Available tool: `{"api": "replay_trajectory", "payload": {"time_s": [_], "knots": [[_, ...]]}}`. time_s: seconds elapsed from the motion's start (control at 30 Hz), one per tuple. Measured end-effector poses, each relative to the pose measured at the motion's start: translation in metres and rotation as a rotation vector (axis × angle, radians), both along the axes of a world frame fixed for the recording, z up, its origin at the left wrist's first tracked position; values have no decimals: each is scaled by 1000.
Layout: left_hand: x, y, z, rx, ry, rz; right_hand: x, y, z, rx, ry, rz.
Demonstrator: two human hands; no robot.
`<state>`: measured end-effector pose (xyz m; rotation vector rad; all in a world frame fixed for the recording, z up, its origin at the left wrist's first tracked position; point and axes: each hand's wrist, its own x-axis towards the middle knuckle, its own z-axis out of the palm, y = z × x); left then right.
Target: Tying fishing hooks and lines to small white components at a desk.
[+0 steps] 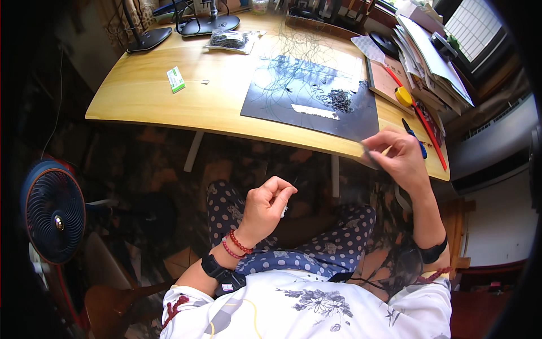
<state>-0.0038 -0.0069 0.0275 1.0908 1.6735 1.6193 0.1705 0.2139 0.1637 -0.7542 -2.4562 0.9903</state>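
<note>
Above my lap, my left hand (267, 204) is closed in a pinch. A thin dark tip pokes out past its fingertips and a bit of white shows under them; what it holds is too small to name. My right hand (402, 157) is raised by the desk's front right edge, its fingers pinched on a slim, partly blurred thing with a dark end and a tan part. Beyond it lies a dark sheet (262, 101) bearing a tangle of fine dark strands (282, 70), a heap of small black pieces (341, 100) and a ragged white strip (315, 112).
Beside the sheet lie a red-handled fly swatter (427, 131), a yellow tape measure (403, 96) and a blue-handled tool (422, 148). Papers (437, 56) are stacked at the right. A green-white card (176, 80) and a clear bag (231, 41) sit farther left. A fan (55, 212) stands at left.
</note>
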Motion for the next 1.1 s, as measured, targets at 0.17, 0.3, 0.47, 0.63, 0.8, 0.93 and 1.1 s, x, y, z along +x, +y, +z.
{"api": "replay_trajectory", "payload": {"time_s": [0.17,0.3,0.47,0.63,0.8,0.93,1.1], "knots": [[5,2,4,21,-147,-16,38,56,-36,323,-155,-263],[10,6,5,81,-215,-8,37,43,-43,288,229,-401],[16,9,5,115,-202,13,3,-73,-66,-544,332,-164],[27,12,5,123,-182,-12,-18,-108,-108,-1052,539,-143],[34,15,-3,123,-66,30,-20,-109,-117,-1220,591,-167],[37,14,1,61,62,13,-14,-102,-119,-1191,642,-189],[40,14,-3,71,158,-18,-11,-98,-121,-1232,615,-156]]}}
